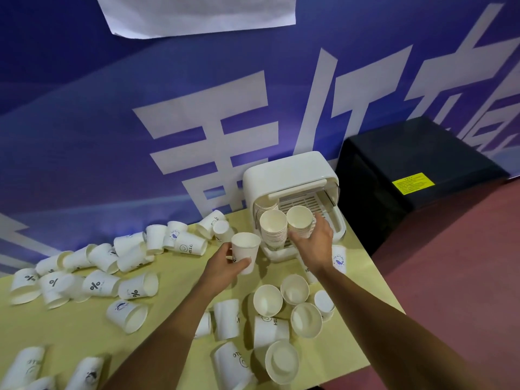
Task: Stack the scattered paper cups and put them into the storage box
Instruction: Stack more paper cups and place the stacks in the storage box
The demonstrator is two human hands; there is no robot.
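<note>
The right hand point(313, 243) was closed around the lower part of a nested stack of white paper cups point(299, 218), held upright, mouth up, at the open front of the white plastic storage box point(287, 173) at the far right of the pale yellow table point(174, 282). Whether that stack's base already rested on the box floor could not be determined, the hand covering it. A second stack point(273, 225) stood upright in the box just to the left, touching or nearly touching the held one. The left hand point(222, 264) gripped a single white paper cup point(245, 249), upright with its long axis vertical, just near and left of the box opening. Judged from this, the second stack lay directly right and far of that cup, and the left hand was the nearer to it. Further rims behind the second stack were partly hidden by the box wall; their number could not be made out. Loose white paper cups point(138, 285) lay mostly on their sides across the table to the left and near, some cut off at the frame's lower edge.
</note>
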